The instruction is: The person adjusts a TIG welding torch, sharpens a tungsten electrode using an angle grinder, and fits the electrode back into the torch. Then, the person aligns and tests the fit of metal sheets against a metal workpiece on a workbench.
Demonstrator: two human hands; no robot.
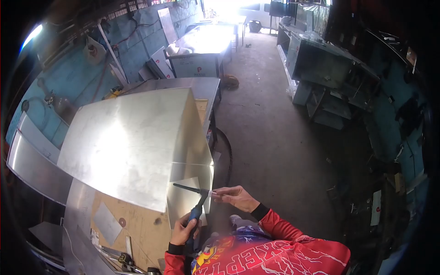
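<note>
My left hand [184, 230] is wrapped around the blue handle of a TIG welding torch [195, 212], held over the bench's near right edge. The torch's long black back cap points left, and its pale nozzle [210, 194] faces right. At that nozzle end, my right hand [238, 198] has its fingertips pinched together; whether they also grip the thin electrode is too small to tell. Just beyond the torch stands a large bent sheet-metal box [123, 137] with a bright brushed surface. Behind the torch, a smaller metal sheet [183, 201] leans by the box's side.
On the wooden bench top [142, 224] lie a flat metal offcut [108, 223] and a tape measure [124, 259] among other tools. A long metal panel [36, 169] stands at left. Further off are another worktable [197, 66] and a steel cabinet [321, 62] along the right. A dark cable [229, 151] runs down beside the bench.
</note>
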